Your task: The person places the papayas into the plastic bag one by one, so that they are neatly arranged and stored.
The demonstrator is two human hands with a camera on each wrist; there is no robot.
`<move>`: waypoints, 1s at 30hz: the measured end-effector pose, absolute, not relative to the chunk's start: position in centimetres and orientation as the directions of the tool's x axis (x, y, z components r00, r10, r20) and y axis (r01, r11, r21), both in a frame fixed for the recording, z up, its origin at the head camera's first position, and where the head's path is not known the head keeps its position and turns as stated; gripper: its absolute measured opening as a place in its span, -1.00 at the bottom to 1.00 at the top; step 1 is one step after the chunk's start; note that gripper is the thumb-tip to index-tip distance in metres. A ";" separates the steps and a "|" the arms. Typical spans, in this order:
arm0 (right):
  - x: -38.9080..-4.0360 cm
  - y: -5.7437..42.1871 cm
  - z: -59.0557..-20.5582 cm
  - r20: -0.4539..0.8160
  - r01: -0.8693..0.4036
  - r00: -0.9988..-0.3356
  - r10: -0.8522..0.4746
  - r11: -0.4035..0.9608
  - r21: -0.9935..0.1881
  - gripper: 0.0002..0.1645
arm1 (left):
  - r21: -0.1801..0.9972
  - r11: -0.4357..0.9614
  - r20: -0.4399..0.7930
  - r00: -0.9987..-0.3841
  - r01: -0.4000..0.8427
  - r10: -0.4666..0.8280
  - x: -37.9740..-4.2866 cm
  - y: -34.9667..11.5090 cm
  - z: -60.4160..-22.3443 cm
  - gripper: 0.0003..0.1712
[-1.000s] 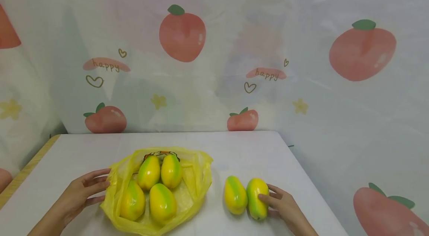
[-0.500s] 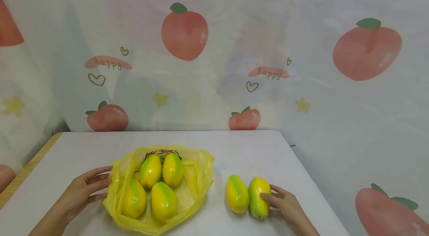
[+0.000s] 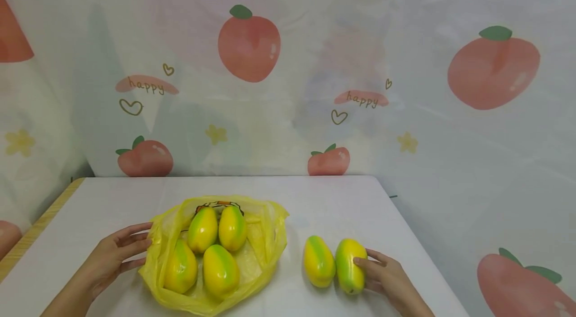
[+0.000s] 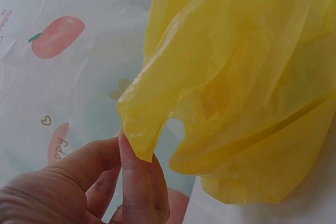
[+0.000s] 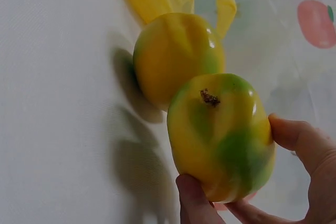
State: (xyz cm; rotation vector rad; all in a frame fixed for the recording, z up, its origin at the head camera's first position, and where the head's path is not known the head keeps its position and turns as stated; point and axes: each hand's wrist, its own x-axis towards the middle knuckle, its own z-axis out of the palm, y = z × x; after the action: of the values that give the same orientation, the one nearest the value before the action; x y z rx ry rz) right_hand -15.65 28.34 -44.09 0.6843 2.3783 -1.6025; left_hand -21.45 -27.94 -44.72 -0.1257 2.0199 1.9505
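In the head view a yellow plastic bag [image 3: 252, 257] lies with its mouth spread, several yellow-green mangoes [image 3: 221, 270] inside it. My left hand [image 3: 112, 257] is at the bag's left edge; the left wrist view shows thumb and fingers pinching a corner of the thin plastic [image 4: 139, 132]. To the right of the bag, my right hand [image 3: 387, 277] grips a mango [image 3: 348, 262] between thumb and fingers, its stem scar facing the right wrist camera. Close beside its left side rests another loose mango [image 3: 319, 262], which no hand holds.
A white-covered table [image 3: 288, 189] carries everything, with a strip of bare wood [image 3: 54, 212] along its left edge. Behind and at the sides hangs a pale curtain [image 3: 288, 122] printed with red fruit, hearts and flowers.
The gripped mango has turned a little and shifted slightly right with my right hand. My left hand keeps its place on the bag. The head view has drifted slightly.
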 end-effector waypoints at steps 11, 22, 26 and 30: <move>-15.2 28.1 -41.5 -0.353 0.392 -0.917 0.188 0.246 -0.886 -0.11 | 0.956 0.054 -0.292 -0.941 -0.287 0.169 -21.3 -27.9 -44.6 -0.69; -15.0 24.8 -38.3 -0.275 0.289 -0.957 0.088 0.295 -0.911 -0.20 | 0.964 0.052 -0.268 -0.947 -0.263 0.175 -21.3 -27.9 -44.3 -0.68; -15.3 22.6 -37.5 -0.244 0.245 -0.969 0.038 0.267 -0.932 -0.25 | 0.964 0.046 -0.266 -0.948 -0.262 0.176 -21.3 -28.0 -44.3 -0.68; -15.6 20.6 -37.0 -0.218 0.201 -0.975 -0.044 0.240 -0.950 -0.27 | 0.961 0.040 -0.278 -0.944 -0.275 0.178 -21.3 -27.8 -44.2 -0.70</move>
State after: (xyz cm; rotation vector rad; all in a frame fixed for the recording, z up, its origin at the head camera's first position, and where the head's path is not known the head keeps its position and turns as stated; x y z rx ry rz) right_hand -15.65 20.65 -36.95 0.1486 2.3089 -1.8168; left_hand -21.28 -27.84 -44.19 -0.0989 2.0029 1.9728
